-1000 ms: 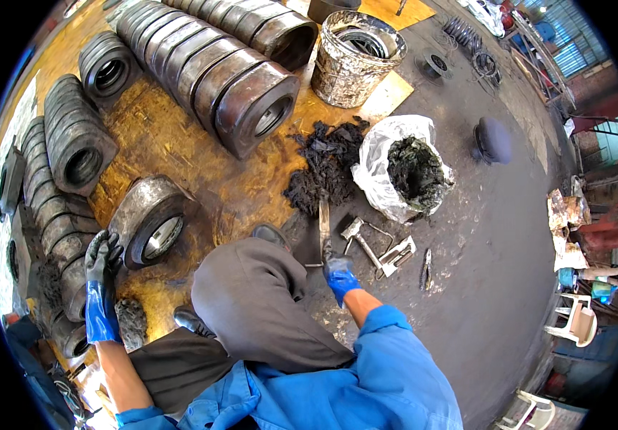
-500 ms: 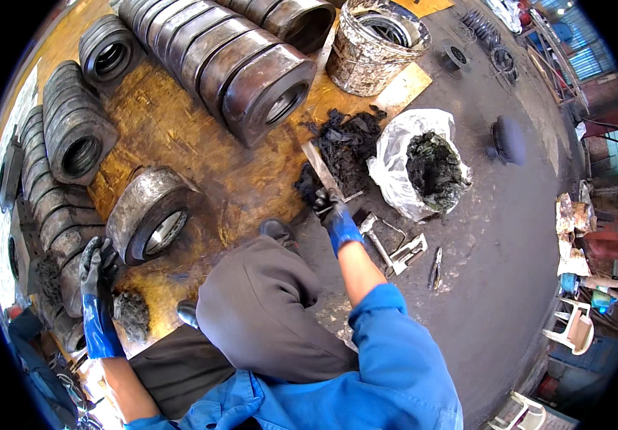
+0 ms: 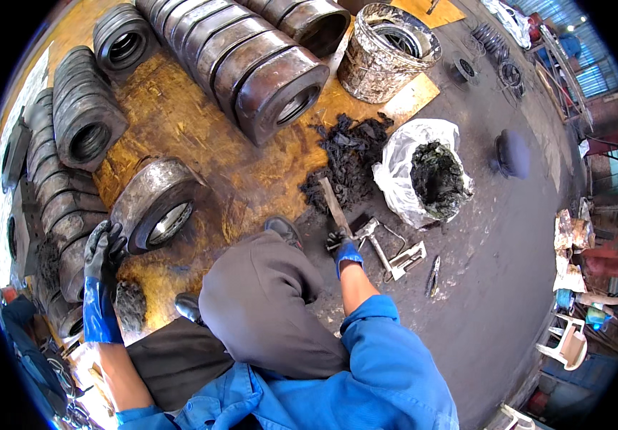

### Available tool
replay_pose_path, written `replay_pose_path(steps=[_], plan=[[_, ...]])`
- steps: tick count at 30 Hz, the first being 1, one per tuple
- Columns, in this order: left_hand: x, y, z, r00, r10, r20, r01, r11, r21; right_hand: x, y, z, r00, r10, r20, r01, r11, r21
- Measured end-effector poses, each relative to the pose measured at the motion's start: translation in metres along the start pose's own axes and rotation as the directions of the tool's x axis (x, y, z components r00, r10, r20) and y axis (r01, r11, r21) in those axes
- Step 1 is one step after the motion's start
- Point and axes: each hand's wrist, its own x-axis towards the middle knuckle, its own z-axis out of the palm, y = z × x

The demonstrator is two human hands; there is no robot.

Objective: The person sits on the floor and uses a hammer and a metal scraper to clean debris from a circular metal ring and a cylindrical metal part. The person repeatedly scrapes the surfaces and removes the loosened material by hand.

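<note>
My right hand (image 3: 340,245), in a blue and black glove, is closed round the near end of a flat metal strip (image 3: 333,203). The strip's far end rests at the edge of a heap of black, shredded scraps (image 3: 353,152). My left hand (image 3: 104,247), gloved alike, is raised with its fingers apart and nothing in it. It is next to a thick, worn metal ring (image 3: 157,204) that lies tilted on the board. Between the left glove and my shoe is a dark fibrous clump (image 3: 131,306).
Rows of dark rings (image 3: 244,68) stand at the back and left. A smeared bucket (image 3: 388,54) is beyond the scraps, with a white bag (image 3: 434,172) of dark stuff to their right. A metal frame tool (image 3: 395,254) and pliers (image 3: 433,276) lie on the floor.
My right hand has drawn back toward me, pulling the strip away from the scrap heap. The left hand stays beside the ring. The whole view has shifted slightly.
</note>
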Motion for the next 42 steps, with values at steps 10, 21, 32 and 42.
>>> replay_pose_path(steps=[10, 21, 32, 42], plan=[[-0.015, 0.001, -0.015, 0.996, 0.084, 0.014, -0.081, 0.985, -0.152, -0.124, -0.001, -0.108, 0.988, 0.059, 0.144, -0.074, 0.992, 0.102], [-0.004, -0.015, -0.016, 0.967, 0.114, -0.227, -0.169, 0.955, -0.242, -0.205, -0.051, -0.019, 0.957, -0.002, -0.291, -0.23, 0.607, -0.761], [0.098, -0.112, -0.031, 0.949, 0.171, -0.264, 0.195, 0.338, 0.921, -0.189, -0.164, 0.262, 0.883, -0.22, 0.414, 0.464, 0.541, -0.702], [0.105, -0.188, -0.079, 0.931, 0.182, -0.317, 0.023, 0.837, 0.546, -0.316, 0.092, 0.598, 0.438, 0.409, 0.8, 0.782, -0.612, -0.115]])
